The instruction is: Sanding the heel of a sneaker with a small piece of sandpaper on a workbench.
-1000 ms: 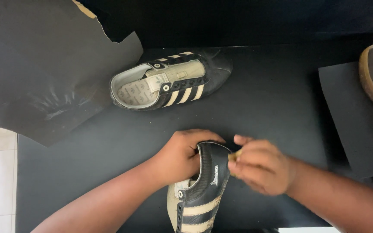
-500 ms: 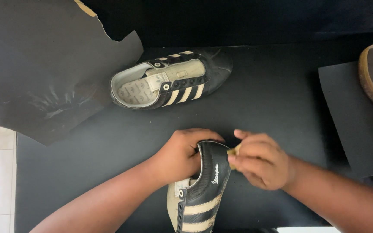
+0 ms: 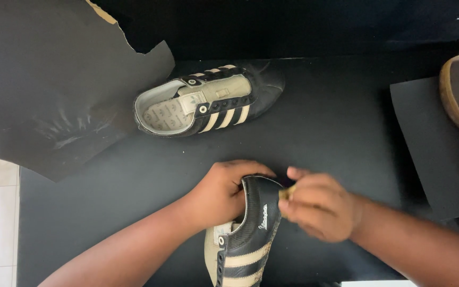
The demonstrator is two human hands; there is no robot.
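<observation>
Left hand (image 3: 224,194) grips black leather sneaker (image 3: 248,234), cream stripes; right hand (image 3: 322,210) pinches small yellowish piece (image 3: 288,192) at heel. Matching shoe (image 3: 208,101) lies apart.

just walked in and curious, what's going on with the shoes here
A person is working on a black shoe with cream stripes on a black table. The left hand steadies it at the heel, while the right hand presses a small yellowish object against the heel's side; what it is cannot be told. The matching second shoe lies apart near the table's far edge, beside a torn dark sheet.
</observation>
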